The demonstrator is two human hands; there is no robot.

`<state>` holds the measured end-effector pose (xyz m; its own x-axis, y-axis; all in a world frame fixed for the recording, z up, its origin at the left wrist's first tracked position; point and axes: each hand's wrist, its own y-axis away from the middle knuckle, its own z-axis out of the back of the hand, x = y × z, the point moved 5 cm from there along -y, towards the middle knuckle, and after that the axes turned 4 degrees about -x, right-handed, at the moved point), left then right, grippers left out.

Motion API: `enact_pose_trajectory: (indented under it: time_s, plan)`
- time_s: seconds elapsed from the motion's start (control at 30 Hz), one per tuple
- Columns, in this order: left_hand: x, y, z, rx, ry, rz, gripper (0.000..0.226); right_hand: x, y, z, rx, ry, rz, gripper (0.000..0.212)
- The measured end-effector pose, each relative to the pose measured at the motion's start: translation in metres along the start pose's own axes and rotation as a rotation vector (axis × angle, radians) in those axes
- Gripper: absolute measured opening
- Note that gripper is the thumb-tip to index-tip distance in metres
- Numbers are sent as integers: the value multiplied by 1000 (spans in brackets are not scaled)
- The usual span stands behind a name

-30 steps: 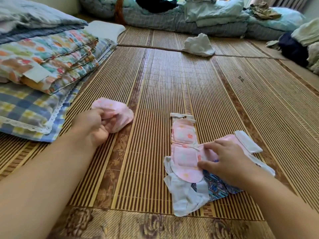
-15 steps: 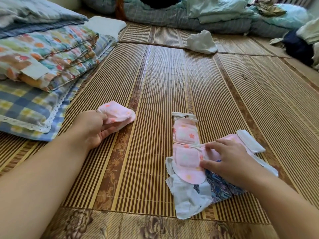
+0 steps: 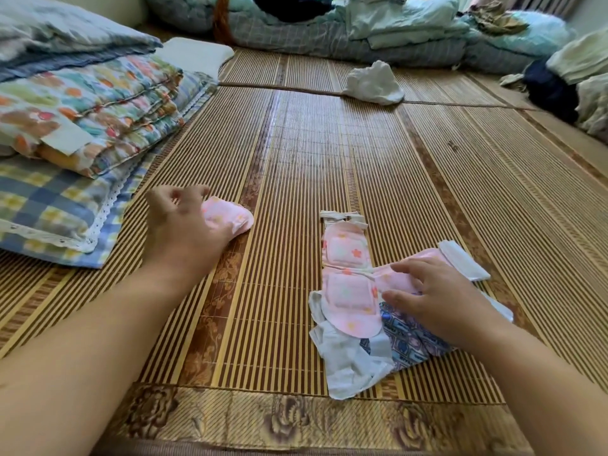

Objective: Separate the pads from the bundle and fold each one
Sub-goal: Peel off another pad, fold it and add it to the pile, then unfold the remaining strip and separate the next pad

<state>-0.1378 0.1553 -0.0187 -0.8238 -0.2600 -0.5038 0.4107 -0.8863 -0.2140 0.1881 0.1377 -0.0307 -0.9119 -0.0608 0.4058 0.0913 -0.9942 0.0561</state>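
1. A second ago the left hand (image 3: 184, 232) was curled round the small folded bundle of pink flower-print cloth (image 3: 230, 217). Now it has let go, and the bundle lies on its own on the striped bamboo mat (image 3: 296, 159).
2. The bundle sits left of centre on the mat, just beside the left hand and partly hidden behind its edge. It is well apart from the rest of the work. Since it looks folded and set down, that piece is probably finished.
3. The left fingers (image 3: 174, 194) are apart and loosely bent, lifted off the cloth and holding nothing. They are blurred, so whether the heel of the hand touches the bundle cannot be told.
4. The right hand (image 3: 441, 301) has hardly moved. It rests on the flat pink flower-print cloth with padded panels (image 3: 345, 291).
5. The right fingers (image 3: 408, 266) are nearly straight and slightly spread, pressing down on the pink cloth. They pin it rather than pinch it.
6. The flat pink cloth lies on a blue patterned cloth (image 3: 404, 337) and a crumpled white cloth (image 3: 345, 360), near the mat's front border.
7. With the left hand free, the flat piece under the right hand is probably the next to be folded.
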Motion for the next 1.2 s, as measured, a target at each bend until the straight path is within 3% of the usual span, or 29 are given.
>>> enact_pose_trajectory:
  time_s: [0.07,0.17,0.23,0.4,0.67,0.8,0.9,1.07,1.2]
  plan:
    - [-38,25,-6,90,60,-211,57,-2,2,6,-45,-19,1,51]
    - [-98,79,-23,407,54,-601,54,-4,4,11,-96,-17,17,44]
    - [-119,109,-35,567,-15,-760,59,-4,7,13,-108,-12,29,41]
    - [-127,133,-54,704,-142,-824,75,-4,15,15,-114,-51,80,41]
    - [-120,149,-51,770,-300,-861,43,-15,26,19,-67,-93,91,44]
    - [-119,149,-49,717,-164,-793,22,-18,29,18,-46,-111,80,45]
    - [-118,139,-40,800,84,-548,16,-13,30,16,-20,-147,98,49]
    - [-121,107,-12,839,417,-339,22,10,32,7,56,-223,193,71]
    - [-121,83,13,976,1026,-111,27,26,24,0,19,-319,203,72]
